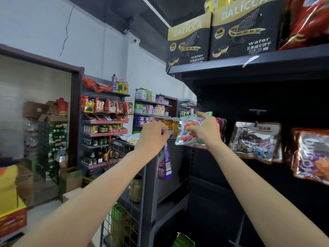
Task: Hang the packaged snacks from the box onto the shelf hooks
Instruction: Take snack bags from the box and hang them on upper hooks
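My right hand (pixel 204 130) holds a clear, green-edged snack pack (pixel 185 132) with orange and red pieces up against the dark shelf's back panel, index finger stretched toward the pack's top edge. A pink-edged pack (pixel 221 125) hangs right behind it. My left hand (pixel 152 135) grips the top of a purple snack pack (pixel 164 164) that dangles below it, left of the shelf end. A bare hook (pixel 257 111) juts out higher to the right. The box is not in view.
A brown pack (pixel 256 141) and orange-purple packs (pixel 311 155) hang to the right. Wafer boxes (pixel 243 32) sit on the top shelf above. A wire cart (pixel 122 193) stands below my left arm, with stocked shelves (pixel 105 122) and cartons (pixel 10 193) across the aisle.
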